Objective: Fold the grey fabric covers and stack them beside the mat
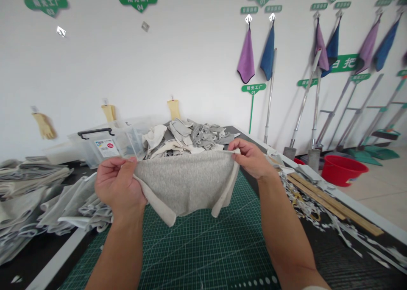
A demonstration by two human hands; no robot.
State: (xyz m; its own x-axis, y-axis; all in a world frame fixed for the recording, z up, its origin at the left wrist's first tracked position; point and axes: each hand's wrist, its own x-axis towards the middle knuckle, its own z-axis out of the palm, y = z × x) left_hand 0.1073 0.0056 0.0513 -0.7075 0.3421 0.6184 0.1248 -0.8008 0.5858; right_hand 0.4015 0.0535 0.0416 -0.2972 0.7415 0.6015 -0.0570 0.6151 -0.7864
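Observation:
A piece of light grey knit fabric [187, 182] hangs stretched between my two hands, its side edges curling inward. My left hand [119, 184] pinches its upper left corner between thumb and fingers. At the upper right corner, my right hand [249, 157] grips the cloth the same way. Below the fabric lies a green cutting mat [203, 252] with a white grid, and the cloth's lower edge hangs above it. Behind the fabric is a heap of grey and cream fabric scraps [203, 133], partly hidden by it.
Folded grey cloths [76, 205] are stacked at the left. A clear plastic box [104, 143] with a black handle stands behind them. Wooden strips [333, 203] and white scraps lie along the right edge. A red bucket [344, 170] and mops stand on the floor beyond.

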